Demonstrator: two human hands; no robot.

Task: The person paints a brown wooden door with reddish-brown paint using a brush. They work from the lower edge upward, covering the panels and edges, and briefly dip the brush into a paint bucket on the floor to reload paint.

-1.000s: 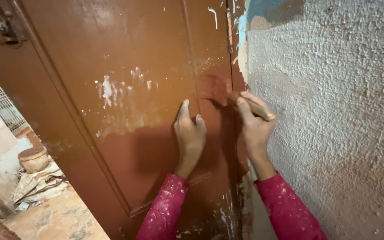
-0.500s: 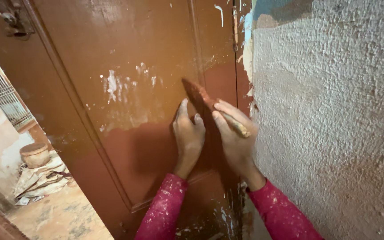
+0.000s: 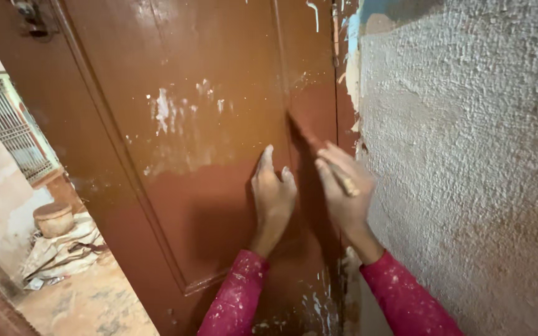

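Fingers of the right hand (image 3: 344,199) pinch a paintbrush (image 3: 319,152) against the brown door (image 3: 219,81) near the rough wall (image 3: 468,155), while left hand (image 3: 273,196) fingers lie flat, bracing the panel

Floor (image 3: 88,302) past the door was rough, dusty concrete. A crumpled pale sack or sheet (image 3: 63,252) lay right on it, with a round tan pot-like thing (image 3: 53,219) resting at its far edge.

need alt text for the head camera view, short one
A person's right hand strokes a paintbrush along a brown door while the left hand presses flat on it. A rough plaster wall stands at right.
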